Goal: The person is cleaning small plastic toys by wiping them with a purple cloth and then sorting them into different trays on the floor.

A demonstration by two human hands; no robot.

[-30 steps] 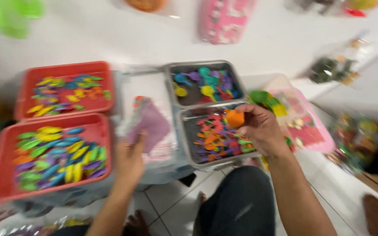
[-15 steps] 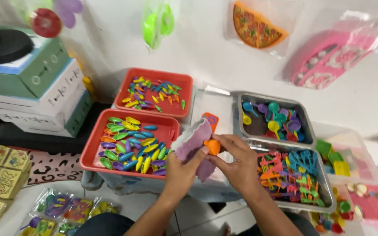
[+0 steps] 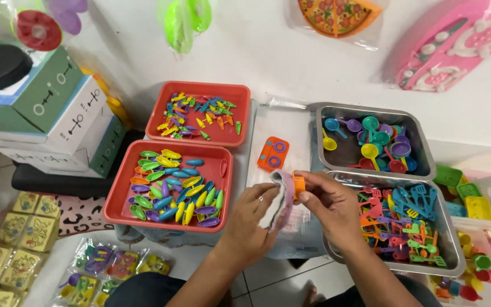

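My left hand (image 3: 249,219) grips a folded purple cloth (image 3: 280,199) and presses it against a small orange plastic toy piece (image 3: 297,185). My right hand (image 3: 331,206) pinches that orange piece from the right. Both hands meet over a clear plastic bag, between the red trays and the metal trays. An orange toy stove piece (image 3: 273,153) lies just above the hands.
Two red trays (image 3: 120,199) (image 3: 157,116) hold colourful small toy pieces. Two metal trays hold toy spoons (image 3: 370,142) and toy utensils (image 3: 404,222). Stacked boxes (image 3: 58,119) stand at left; packaged toys hang on the wall. Yellow boxes and bagged toys lie at lower left.
The cloth is now folded tighter around the orange piece, and the hands have shifted slightly right. The orange stove piece lies uncovered. The camera has steadied since a second ago.
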